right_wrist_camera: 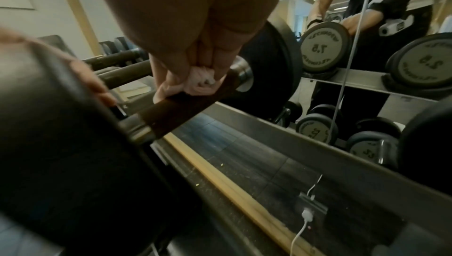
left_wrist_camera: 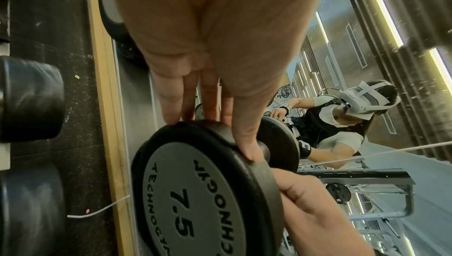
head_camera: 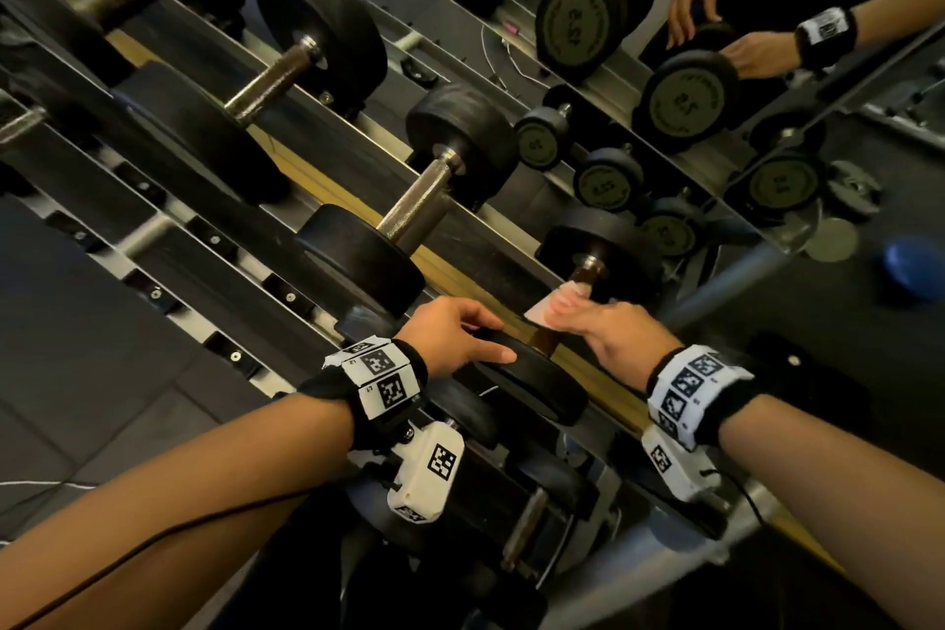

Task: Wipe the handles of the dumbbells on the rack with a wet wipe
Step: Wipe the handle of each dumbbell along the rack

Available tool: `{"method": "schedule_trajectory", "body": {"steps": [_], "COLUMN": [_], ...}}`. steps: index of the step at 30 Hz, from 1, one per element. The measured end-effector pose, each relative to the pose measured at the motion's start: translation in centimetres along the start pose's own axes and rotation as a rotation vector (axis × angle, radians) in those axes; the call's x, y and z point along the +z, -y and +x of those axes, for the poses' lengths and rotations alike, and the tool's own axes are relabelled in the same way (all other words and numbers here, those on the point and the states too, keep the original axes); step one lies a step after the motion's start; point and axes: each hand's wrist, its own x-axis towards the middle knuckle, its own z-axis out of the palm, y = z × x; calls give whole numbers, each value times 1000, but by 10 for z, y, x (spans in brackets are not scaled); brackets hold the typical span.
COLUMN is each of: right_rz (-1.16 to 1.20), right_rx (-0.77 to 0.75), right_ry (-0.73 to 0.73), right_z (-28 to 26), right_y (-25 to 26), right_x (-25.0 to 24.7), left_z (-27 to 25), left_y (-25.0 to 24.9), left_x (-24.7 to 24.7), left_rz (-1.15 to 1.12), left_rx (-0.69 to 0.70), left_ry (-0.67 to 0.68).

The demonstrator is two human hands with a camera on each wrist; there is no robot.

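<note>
Your left hand (head_camera: pixel 455 333) grips the near head (left_wrist_camera: pixel 195 192) of the dumbbell marked 7.5, its fingers (left_wrist_camera: pixel 203 101) curled over the black rim and the thumb pressed on the other side. Your right hand (head_camera: pixel 598 327) holds the wet wipe (right_wrist_camera: pixel 193 82), bunched and pale pink, with its fingers (right_wrist_camera: pixel 166 74) folded narrowly around it and pressing it onto the brown handle (right_wrist_camera: pixel 186 105) between the 2 heads. That dumbbell sits at the right end of the rack (head_camera: pixel 327 317), in the upper row, with 3 larger dumbbells (head_camera: pixel 409 205) lined up to its left. Behind the rack, a mirror (head_camera: pixel 767 82) reflects both hands and other dumbbells
</note>
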Motion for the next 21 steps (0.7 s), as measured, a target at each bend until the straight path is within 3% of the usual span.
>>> {"method": "schedule_trajectory", "body": {"steps": [4,6,10,14,16,21], "right_rz": [-26,-27,5,207,171,256], "right_rx": [-120,-70,183,87,75,198], "right_ry": [98,80,-72,-144,-130,-47], "right_z": [-3,3,8,-8,-17,-24], "right_y": [5,-3,-15,7,14,40], "right_x": [2,-7,-9,20,26,27], "left_z": [-1,-1,-1,1,1,-1], "left_y": [-6,-8,-9,-10,-12,-19], "left_x": [-1,-1,-1,-2,-2,-4], "left_rz": [76,98,119,132,161,213], "left_rx": [-10,-15,-25,-31,-24,-20], "left_ry": [4,-1,1,16,7,13]}}
